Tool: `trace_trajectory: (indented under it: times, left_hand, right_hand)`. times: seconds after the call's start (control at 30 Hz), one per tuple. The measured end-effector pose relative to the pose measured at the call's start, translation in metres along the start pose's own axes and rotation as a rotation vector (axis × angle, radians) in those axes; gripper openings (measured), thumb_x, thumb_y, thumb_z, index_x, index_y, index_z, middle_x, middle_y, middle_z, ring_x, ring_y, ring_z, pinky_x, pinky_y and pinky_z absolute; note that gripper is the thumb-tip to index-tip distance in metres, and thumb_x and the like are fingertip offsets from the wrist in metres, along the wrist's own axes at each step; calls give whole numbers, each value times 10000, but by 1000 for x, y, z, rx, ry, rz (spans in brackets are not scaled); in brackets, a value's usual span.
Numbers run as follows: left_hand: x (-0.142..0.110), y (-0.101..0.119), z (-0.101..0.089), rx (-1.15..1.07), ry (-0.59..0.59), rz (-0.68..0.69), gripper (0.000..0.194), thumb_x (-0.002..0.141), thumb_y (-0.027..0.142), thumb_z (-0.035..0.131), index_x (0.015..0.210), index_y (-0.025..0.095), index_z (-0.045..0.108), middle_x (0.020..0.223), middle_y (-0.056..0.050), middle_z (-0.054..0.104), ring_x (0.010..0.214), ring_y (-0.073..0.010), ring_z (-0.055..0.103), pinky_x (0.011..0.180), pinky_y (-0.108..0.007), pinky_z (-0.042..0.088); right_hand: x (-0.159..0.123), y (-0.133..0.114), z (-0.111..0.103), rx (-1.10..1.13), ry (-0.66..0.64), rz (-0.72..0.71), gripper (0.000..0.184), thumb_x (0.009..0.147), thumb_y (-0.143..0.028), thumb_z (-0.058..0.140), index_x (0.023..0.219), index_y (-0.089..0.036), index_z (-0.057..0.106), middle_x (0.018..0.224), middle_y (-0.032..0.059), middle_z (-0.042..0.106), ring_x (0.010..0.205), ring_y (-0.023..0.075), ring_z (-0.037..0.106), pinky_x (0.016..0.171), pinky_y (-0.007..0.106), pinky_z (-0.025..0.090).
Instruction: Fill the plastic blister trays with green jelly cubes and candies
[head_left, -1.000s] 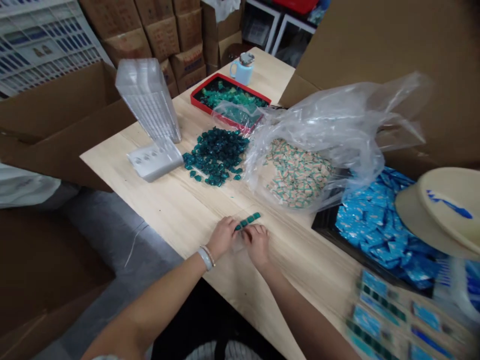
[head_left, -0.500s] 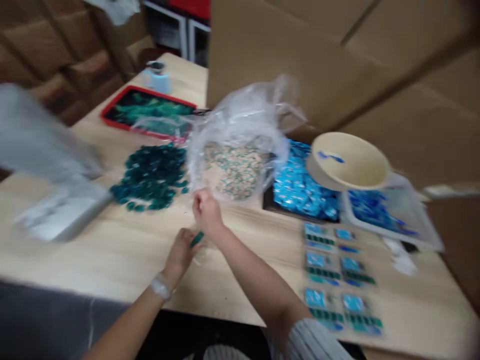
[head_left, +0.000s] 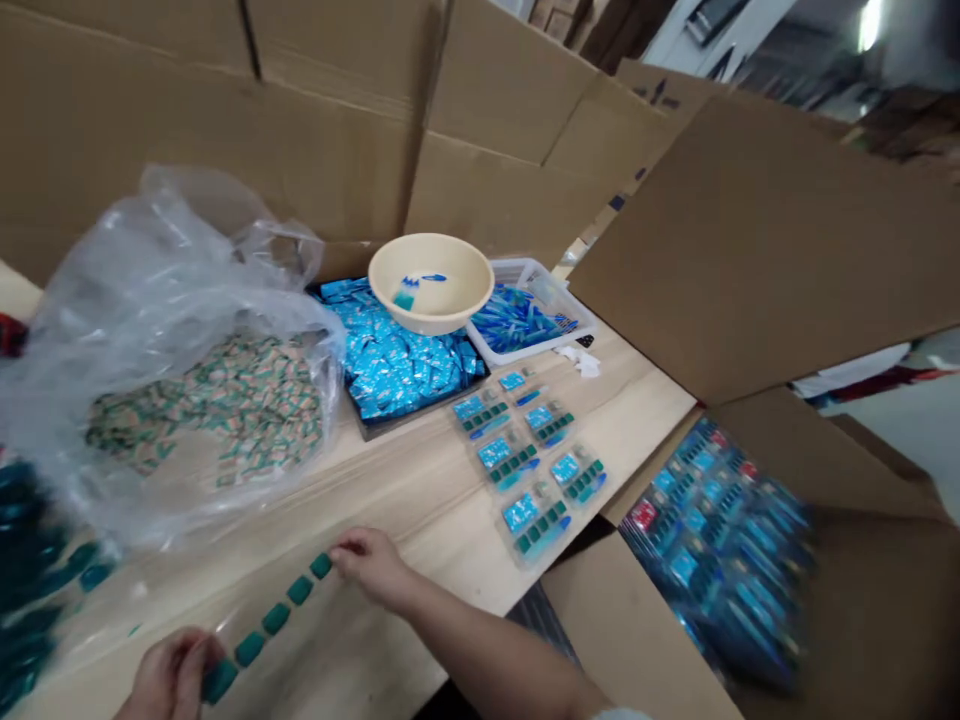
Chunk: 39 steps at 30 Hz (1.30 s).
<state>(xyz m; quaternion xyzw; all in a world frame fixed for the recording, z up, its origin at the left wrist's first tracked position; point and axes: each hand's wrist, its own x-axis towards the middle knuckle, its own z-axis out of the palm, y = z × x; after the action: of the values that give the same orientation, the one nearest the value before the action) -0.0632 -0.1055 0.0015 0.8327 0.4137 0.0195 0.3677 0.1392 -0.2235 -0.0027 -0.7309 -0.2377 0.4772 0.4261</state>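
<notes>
A strip of several green squares (head_left: 275,618) in a slanting row is stretched between my two hands, over the wooden table. My left hand (head_left: 174,672) pinches its near end, at the bottom of the view. The far end is between the thumb and fingers of my right hand (head_left: 375,568). Whatever joins the squares looks clear and is hard to make out. Beyond my hands lies an open clear plastic bag (head_left: 180,300) with many small green and beige pieces (head_left: 262,390). To the left is a blurred heap of dark green pieces (head_left: 26,580).
A black tray of blue packets (head_left: 405,370) stands behind, with a cream bowl (head_left: 431,310) resting on it. Beside it is a clear bin of blue pens (head_left: 525,310). Several filled clear cases (head_left: 510,460) lie at right. An open carton (head_left: 630,610) holds more packed cases (head_left: 712,530).
The view has swung right, bringing the carton of cases into sight. My hands, close together before, are now apart with the green strip extended between them.
</notes>
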Motion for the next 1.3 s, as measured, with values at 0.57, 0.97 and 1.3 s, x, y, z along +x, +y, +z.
trace_trajectory:
  times: [0.57,0.97,1.3]
  left_hand:
    - [217,449,295,235,-278,924,374,827,248,389,1192,179,434,1186,-86,516,1115,-193,437,964,-367,328]
    - [265,464,355,514,-233,866,497,811,386,419,1249,158,362,1302,-108,395,1191,-240,323,978,-413,260]
    - [223,478,345,50,-369,634,275,849,294,360,844,161,601,881,-69,586,884,-179,516,835,-341,407]
  right_hand:
    - [-159,140,-444,1147,595,68,213,609,-272,707,795,-192,643,784,29,669,685,161,626,634,283,505]
    - [-150,212,-518,1299,821,164,273,491,-241,762,742,-205,662,722,12,657,627,157,613,589,263,534]
    - [-129,207,-539,1103,912,68,227,618,-313,680,825,-229,633,877,38,653,671,156,606,575,276,511]
